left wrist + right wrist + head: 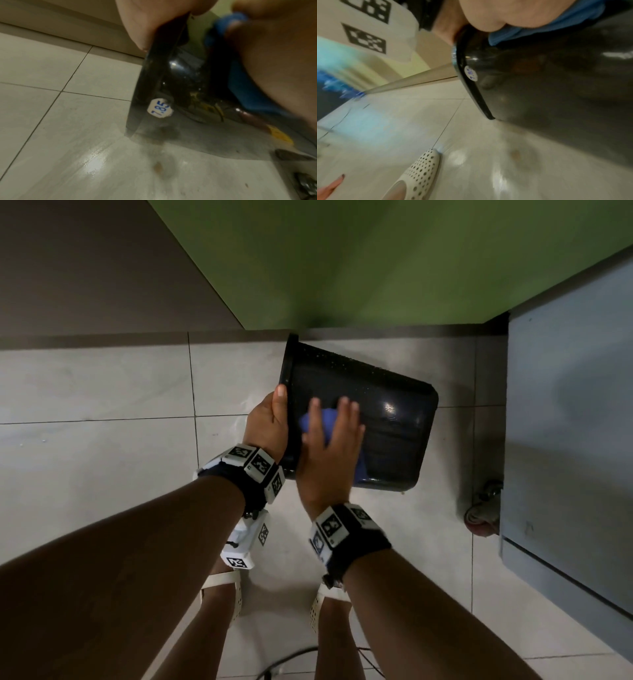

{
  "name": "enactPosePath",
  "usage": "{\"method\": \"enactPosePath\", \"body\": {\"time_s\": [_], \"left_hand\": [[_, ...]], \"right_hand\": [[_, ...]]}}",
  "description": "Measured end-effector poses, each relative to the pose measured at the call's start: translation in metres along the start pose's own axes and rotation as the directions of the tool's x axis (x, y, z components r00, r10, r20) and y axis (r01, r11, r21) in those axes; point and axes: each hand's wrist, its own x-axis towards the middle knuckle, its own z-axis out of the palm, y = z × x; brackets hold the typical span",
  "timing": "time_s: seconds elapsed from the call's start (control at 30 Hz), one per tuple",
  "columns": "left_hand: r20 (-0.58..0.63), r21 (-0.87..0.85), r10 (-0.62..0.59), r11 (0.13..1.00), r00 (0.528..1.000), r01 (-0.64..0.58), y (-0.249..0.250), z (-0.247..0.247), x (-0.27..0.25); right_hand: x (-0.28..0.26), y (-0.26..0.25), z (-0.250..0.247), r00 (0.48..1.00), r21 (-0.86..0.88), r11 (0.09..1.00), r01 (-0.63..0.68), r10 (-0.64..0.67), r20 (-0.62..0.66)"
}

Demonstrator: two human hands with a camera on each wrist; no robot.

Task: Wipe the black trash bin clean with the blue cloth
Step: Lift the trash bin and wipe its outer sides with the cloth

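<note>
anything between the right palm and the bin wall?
Yes, the blue cloth. The right hand presses it flat against the black bin's outer side. It shows in the head view, and the right wrist view shows cloth under the palm too.

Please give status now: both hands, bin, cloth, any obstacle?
Left hand grips bin rim. Right hand presses blue cloth flat on black trash bin side. Bin tipped sideways. Nothing in the way.
</note>
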Motion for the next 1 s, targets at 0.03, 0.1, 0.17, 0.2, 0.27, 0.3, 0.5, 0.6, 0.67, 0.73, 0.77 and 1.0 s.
{"method": "enactPosePath", "body": {"time_s": [0.03,0.1,0.17,0.2,0.27,0.3,0.5,0.6,0.67,0.73,0.77,1.0], "left_hand": [[0.002,-0.01,0.006,1.0,1.0,-0.006,0.0,0.0,0.0],[0.005,0.002,0.033,0.999,0.999,-0.033,-0.001,-0.001,0.0],[0.007,0.022,0.037,0.999,0.999,-0.037,-0.002,-0.001,-0.002],[0.008,0.037,0.033,0.999,0.999,-0.034,-0.001,-0.001,-0.003],[0.008,0.065,0.021,0.998,1.0,-0.021,0.001,-0.002,-0.004],[0.011,0.059,0.012,0.998,1.0,-0.013,0.001,-0.002,-0.004],[0.048,-0.009,-0.018,1.0,0.999,0.018,0.003,-0.002,-0.007],[0.184,-0.114,-0.17,0.975,0.968,0.193,0.011,-0.01,0.004],[0.314,-0.245,-0.265,0.905,0.911,0.348,0.023,-0.017,0.019],[0.354,-0.288,-0.328,0.853,0.876,0.436,0.035,-0.021,0.042],[0.344,-0.266,-0.377,0.839,0.86,0.474,0.04,-0.023,0.054],[0.296,-0.019,-0.534,0.826,0.792,0.564,0.032,-0.023,0.09]], "right_hand": [[0.006,-0.002,0.0,0.996,-0.033,0.996,0.086,-0.085,0.033],[0.023,0.005,-0.001,0.986,-0.029,0.986,0.165,-0.164,0.03],[0.036,0.018,-0.007,0.984,-0.007,0.984,0.18,-0.18,0.015],[0.04,0.027,-0.01,0.988,0.004,0.988,0.152,-0.152,0.01],[0.043,0.042,-0.017,1.0,0.063,0.998,-0.016,0.018,-0.025],[0.043,0.049,-0.019,0.986,0.086,0.986,-0.144,0.15,-0.074],[0.042,0.066,-0.022,0.848,0.15,0.896,-0.419,0.445,-0.289],[0.041,0.069,-0.021,0.862,0.137,0.907,-0.398,0.42,-0.283],[0.037,0.072,-0.02,0.871,0.124,0.917,-0.38,0.4,-0.286],[0.031,0.074,-0.017,0.9,0.095,0.945,-0.313,0.328,-0.287],[0.029,0.075,-0.017,0.912,0.094,0.956,-0.279,0.294,-0.285],[0.026,0.076,-0.017,0.914,0.115,0.965,-0.237,0.261,-0.309]]}}
